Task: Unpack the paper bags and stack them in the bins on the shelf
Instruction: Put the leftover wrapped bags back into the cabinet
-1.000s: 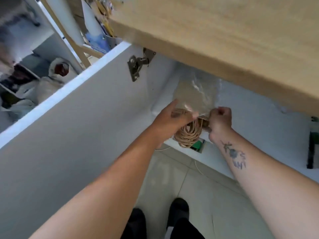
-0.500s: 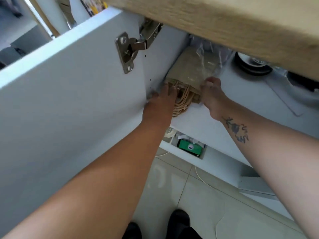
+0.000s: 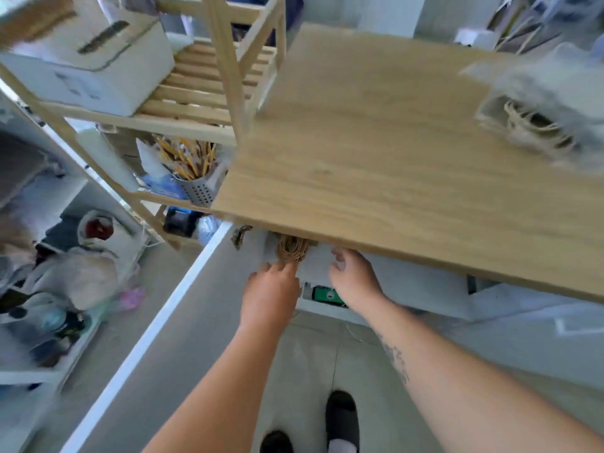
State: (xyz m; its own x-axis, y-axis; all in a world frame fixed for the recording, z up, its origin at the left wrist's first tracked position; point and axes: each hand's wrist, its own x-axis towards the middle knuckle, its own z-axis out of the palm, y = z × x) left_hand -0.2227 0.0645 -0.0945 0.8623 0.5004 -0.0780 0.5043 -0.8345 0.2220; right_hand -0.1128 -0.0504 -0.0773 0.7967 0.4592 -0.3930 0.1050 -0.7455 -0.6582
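Note:
A bundle of brown paper bags with twisted handles (image 3: 292, 249) lies on a white cabinet shelf (image 3: 313, 268), mostly hidden under the wooden tabletop (image 3: 392, 152). My left hand (image 3: 269, 294) is just in front of the handles, fingers relaxed, its fingertips at or near them. My right hand (image 3: 354, 279) hovers to the right of the bundle with spread fingers, holding nothing. A second pack of bags in plastic wrap (image 3: 542, 106) lies on the tabletop at the right, blurred.
The open white cabinet door (image 3: 157, 338) stands at my left. A wooden rack (image 3: 209, 93) holds a white box (image 3: 94, 60) and a metal cup of pencils (image 3: 192, 178). Cluttered white shelves (image 3: 49, 289) sit far left. A green item (image 3: 327, 295) lies on the lower shelf.
Both hands have let go of the bag bundle and drawn back toward me. The view has swung up, bringing the tabletop and rack into sight.

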